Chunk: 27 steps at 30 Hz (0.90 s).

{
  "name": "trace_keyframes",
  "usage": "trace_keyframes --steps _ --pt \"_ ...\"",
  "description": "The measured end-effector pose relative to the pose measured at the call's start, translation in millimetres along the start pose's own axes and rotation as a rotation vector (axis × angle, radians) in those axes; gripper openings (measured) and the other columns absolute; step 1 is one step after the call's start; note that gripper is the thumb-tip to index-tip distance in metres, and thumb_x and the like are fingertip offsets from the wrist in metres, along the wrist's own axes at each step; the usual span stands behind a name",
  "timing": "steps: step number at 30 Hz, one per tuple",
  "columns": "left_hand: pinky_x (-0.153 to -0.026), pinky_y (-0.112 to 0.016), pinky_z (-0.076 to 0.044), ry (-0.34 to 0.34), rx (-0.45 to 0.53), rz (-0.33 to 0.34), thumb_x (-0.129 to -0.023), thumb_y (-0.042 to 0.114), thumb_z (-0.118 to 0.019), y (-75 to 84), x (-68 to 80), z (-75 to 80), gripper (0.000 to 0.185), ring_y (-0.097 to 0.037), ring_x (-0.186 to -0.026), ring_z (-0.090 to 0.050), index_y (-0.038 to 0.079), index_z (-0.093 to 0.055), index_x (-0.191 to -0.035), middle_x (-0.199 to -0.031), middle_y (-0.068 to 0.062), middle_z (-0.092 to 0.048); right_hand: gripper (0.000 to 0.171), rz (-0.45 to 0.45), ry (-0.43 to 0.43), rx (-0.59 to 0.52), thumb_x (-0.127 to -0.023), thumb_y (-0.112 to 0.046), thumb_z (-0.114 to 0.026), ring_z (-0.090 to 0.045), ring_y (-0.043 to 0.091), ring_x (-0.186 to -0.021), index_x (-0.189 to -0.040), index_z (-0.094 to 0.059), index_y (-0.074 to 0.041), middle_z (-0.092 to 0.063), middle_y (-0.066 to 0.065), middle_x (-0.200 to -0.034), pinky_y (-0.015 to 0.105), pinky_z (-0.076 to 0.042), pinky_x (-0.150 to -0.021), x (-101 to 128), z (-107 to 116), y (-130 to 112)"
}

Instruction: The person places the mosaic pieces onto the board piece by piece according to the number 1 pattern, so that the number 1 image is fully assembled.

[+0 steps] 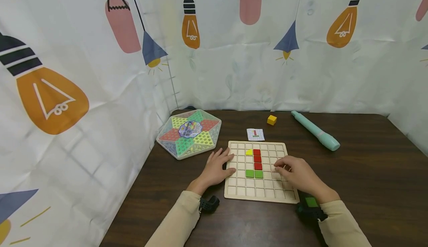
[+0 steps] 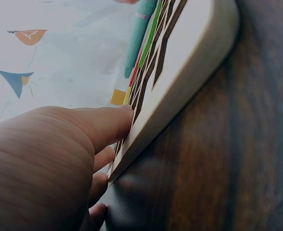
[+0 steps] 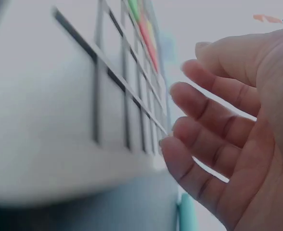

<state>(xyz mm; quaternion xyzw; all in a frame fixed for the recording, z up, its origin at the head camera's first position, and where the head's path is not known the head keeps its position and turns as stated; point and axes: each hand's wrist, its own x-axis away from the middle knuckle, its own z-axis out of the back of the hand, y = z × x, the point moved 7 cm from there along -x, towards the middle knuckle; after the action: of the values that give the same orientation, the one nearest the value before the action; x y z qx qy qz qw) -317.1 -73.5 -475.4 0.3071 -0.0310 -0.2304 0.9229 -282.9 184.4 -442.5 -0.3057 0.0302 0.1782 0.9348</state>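
A pale wooden grid board [image 1: 240, 193] lies on the dark table. In its cells sit a yellow piece [image 1: 249, 152], three red squares [image 1: 257, 159] in a column and two green squares [image 1: 254, 173]. My left hand [image 1: 216, 169] rests flat at the board's left edge, fingers straight and touching the rim [image 2: 180, 91]. My right hand [image 1: 295, 172] hovers over the board's right side with fingers loosely bent and nothing in them [image 3: 213, 139].
A hexagonal Chinese checkers box [image 1: 188, 132] sits at the back left. A small pattern card [image 1: 255, 134], a yellow cube [image 1: 272, 119] and a teal pen-like tube [image 1: 315, 130] lie behind the board. Printed curtains close in the left and back.
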Motion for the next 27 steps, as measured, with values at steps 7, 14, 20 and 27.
trace_keyframes --steps 7,14,20,27 --pt "-0.119 -0.056 -0.004 -0.003 0.0 -0.004 -0.095 0.031 -0.063 0.8 0.1 0.2 0.056 -0.035 -0.148 -0.016 0.009 -0.05 -0.144 -0.158 -0.012 -0.028 0.017 -0.08 -0.143 -0.005 -0.092 -0.025 -0.069 -0.058 0.013 -0.084 -0.104 -0.071 -0.012 -0.067 -0.003 -0.096 0.033 -0.051 -0.07 12 18 29" --pt "-0.118 -0.057 -0.004 0.001 0.004 -0.007 -0.095 0.031 -0.064 -0.5 0.6 -0.6 0.056 -0.036 -0.148 -0.016 0.008 -0.05 -0.144 -0.158 -0.012 -0.028 0.022 -0.127 -0.255 -0.004 -0.09 -0.03 -0.071 -0.056 0.012 -0.08 -0.102 -0.07 -0.012 -0.065 -0.003 -0.094 0.032 -0.049 -0.065 25 26 54" --pt "-0.119 -0.057 -0.005 0.003 -0.003 -0.009 -0.095 0.031 -0.064 -1.4 0.5 -1.6 0.056 -0.036 -0.148 -0.017 0.009 -0.05 -0.144 -0.158 -0.012 -0.028 0.033 -0.079 -0.393 -0.113 -0.087 -0.029 -0.075 -0.049 0.007 -0.074 -0.11 -0.065 -0.008 -0.057 0.0 -0.088 0.026 -0.043 -0.059 38 28 63" --pt "-0.119 -0.055 -0.004 0.005 0.001 -0.004 -0.095 0.03 -0.064 0.0 0.1 -0.2 0.055 -0.035 -0.148 -0.016 0.009 -0.05 -0.144 -0.158 -0.012 -0.028 0.037 -0.041 -0.456 -0.179 -0.085 -0.025 -0.076 -0.047 0.006 -0.073 -0.113 -0.062 -0.005 -0.053 0.004 -0.091 0.026 -0.04 -0.058 47 32 66"
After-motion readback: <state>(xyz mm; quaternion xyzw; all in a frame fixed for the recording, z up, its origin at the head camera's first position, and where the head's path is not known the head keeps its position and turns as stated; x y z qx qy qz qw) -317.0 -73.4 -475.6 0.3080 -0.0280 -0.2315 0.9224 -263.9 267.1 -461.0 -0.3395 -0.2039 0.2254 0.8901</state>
